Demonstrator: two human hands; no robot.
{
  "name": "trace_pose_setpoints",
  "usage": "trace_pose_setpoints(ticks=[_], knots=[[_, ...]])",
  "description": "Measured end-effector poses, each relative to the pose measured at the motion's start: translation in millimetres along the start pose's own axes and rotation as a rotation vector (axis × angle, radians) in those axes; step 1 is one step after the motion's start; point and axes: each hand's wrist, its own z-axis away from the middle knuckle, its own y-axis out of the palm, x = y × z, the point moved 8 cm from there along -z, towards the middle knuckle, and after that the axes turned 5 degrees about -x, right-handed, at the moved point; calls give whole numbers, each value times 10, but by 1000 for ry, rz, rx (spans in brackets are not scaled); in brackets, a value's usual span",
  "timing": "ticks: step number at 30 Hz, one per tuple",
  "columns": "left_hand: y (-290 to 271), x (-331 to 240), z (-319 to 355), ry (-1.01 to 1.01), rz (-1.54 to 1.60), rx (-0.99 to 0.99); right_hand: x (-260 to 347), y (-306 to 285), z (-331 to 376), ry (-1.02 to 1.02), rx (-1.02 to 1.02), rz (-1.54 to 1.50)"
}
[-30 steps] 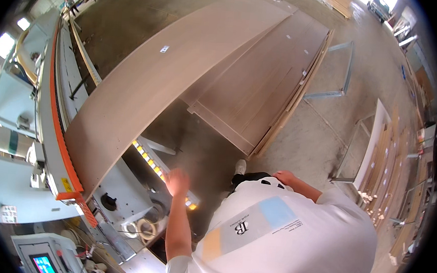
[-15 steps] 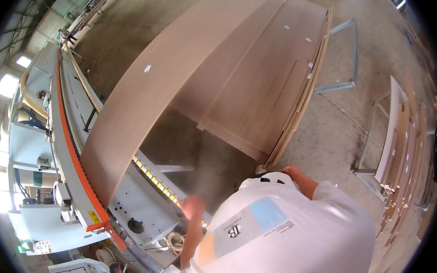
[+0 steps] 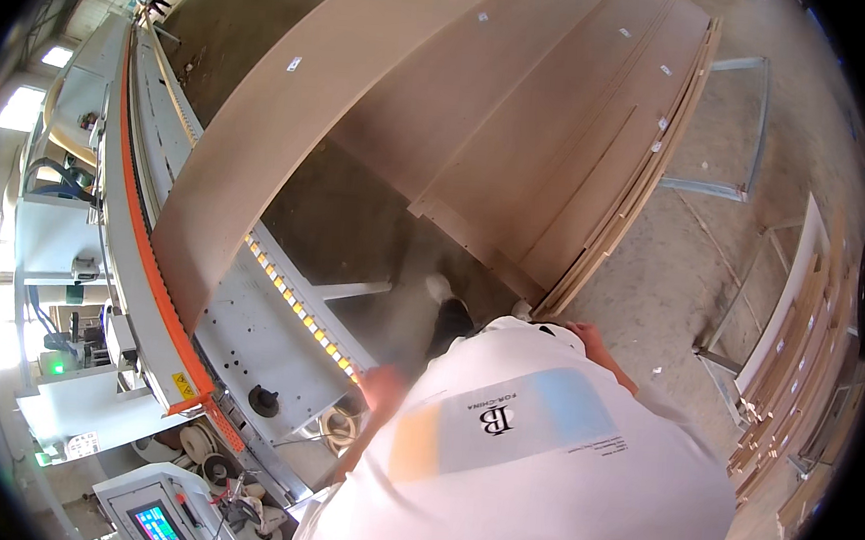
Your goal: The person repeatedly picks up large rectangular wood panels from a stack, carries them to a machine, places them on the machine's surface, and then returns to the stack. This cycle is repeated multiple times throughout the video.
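My left hand (image 3: 380,387) hangs low at the near end of a rail of yellow and white rollers (image 3: 301,313). It is smeared, and I cannot make out its fingers or whether it touches the rail. My right hand (image 3: 585,335) is out beside my white shirt, near the close corner of a stack of brown boards (image 3: 549,148); its fingers are too small and partly hidden to read. A long brown panel (image 3: 252,140) lies over the roller rail, with its left edge along an orange-trimmed grey machine (image 3: 146,253).
A control box with a lit screen (image 3: 157,528) stands at the lower left, beside several tape rolls (image 3: 196,442). My foot (image 3: 439,288) is on the floor between panel and stack. Metal frames (image 3: 758,132) and more long boards (image 3: 788,361) stand on the right.
My view has shifted, so the board stack sits further right and the control screen shows. My foot has come into view. The panel's near end sits slightly further up and left in the picture.
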Motion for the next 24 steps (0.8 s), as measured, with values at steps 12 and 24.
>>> trace_pose_setpoints(ticks=[12,24], knots=[[711,670,-2223,-76,459,337,601,736,-468,-172,0,544],[492,1056,-4276,201,480,562,2709,1637,-837,204,-25,-304]])
